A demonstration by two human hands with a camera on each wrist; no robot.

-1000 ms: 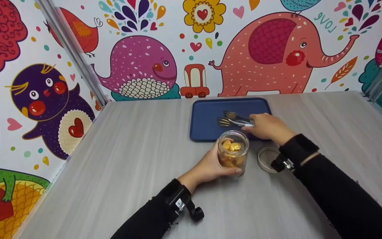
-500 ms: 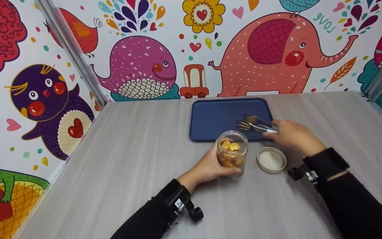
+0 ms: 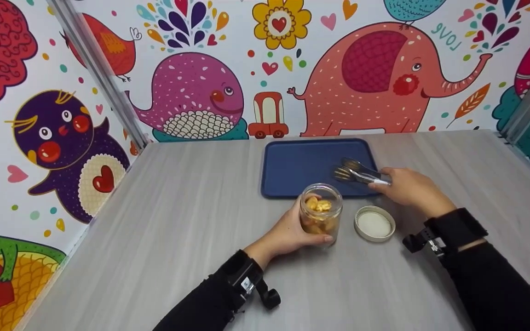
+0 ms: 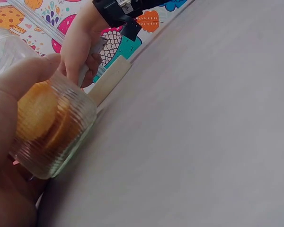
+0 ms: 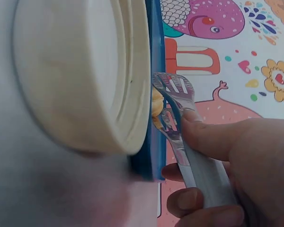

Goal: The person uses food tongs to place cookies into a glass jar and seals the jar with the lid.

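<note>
My left hand (image 3: 288,233) grips a clear glass jar (image 3: 331,226) from its left side, thumb across the front. Inside are golden, cookie-like pieces (image 3: 322,205), seen close through the ribbed glass in the left wrist view. With my right hand (image 3: 410,189) I hold metal tongs (image 3: 361,174) by the handle, their slotted heads above the right part of a blue tray (image 3: 299,161). In the right wrist view a yellowish ridged piece (image 5: 157,101) shows between the tong heads (image 5: 180,87), partly hidden by the jar lid (image 5: 57,75).
The cream lid (image 3: 374,224) lies inner side up on the grey table (image 3: 191,220), right of the jar and below my right hand. Walls with printed cartoon animals stand behind and left of the table.
My right hand has drawn the tongs rightward, from the tray's middle to its right side, uncovering the lid. The left hand and the jar have stayed put.
</note>
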